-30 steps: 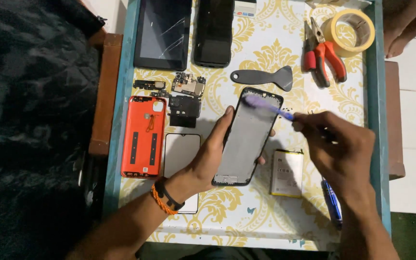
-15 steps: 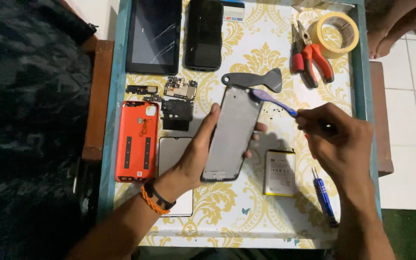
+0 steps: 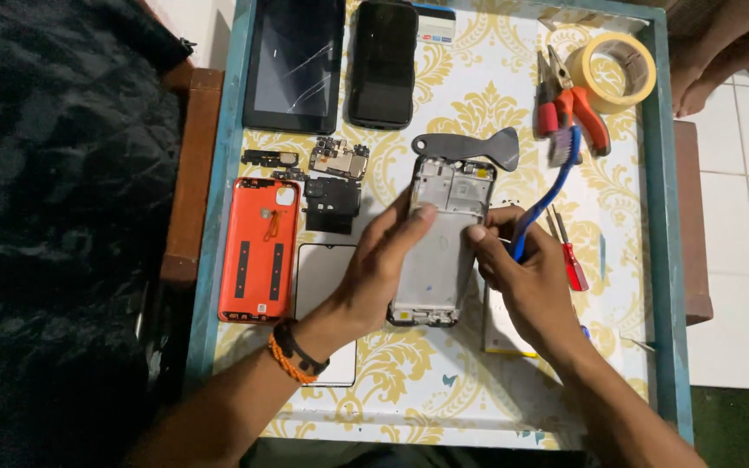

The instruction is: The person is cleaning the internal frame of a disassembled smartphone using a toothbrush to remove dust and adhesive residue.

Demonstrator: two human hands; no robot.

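Note:
A bare phone frame [image 3: 440, 243], grey metal with its inner side up, lies lengthwise at the middle of the table. My left hand [image 3: 379, 264] grips its left edge, thumb on top. My right hand [image 3: 526, 282] touches the frame's right edge with a fingertip and holds a blue toothbrush [image 3: 548, 186], whose bristle head points away toward the pliers.
On the patterned tabletop [image 3: 478, 390]: an orange back cover [image 3: 259, 249], circuit boards [image 3: 335, 160], a black plate [image 3: 331, 204], a dark plastic pry tool [image 3: 470, 147], a cracked tablet [image 3: 295, 61], a black phone [image 3: 383, 61], red pliers [image 3: 574, 104], a tape roll [image 3: 615, 71], small screwdrivers [image 3: 569, 256], and a glass panel [image 3: 322, 273].
The phone has been turned over, from its smooth grey side to its open inner frame. The toothbrush has swung away from the phone's top edge, its head now toward the pliers.

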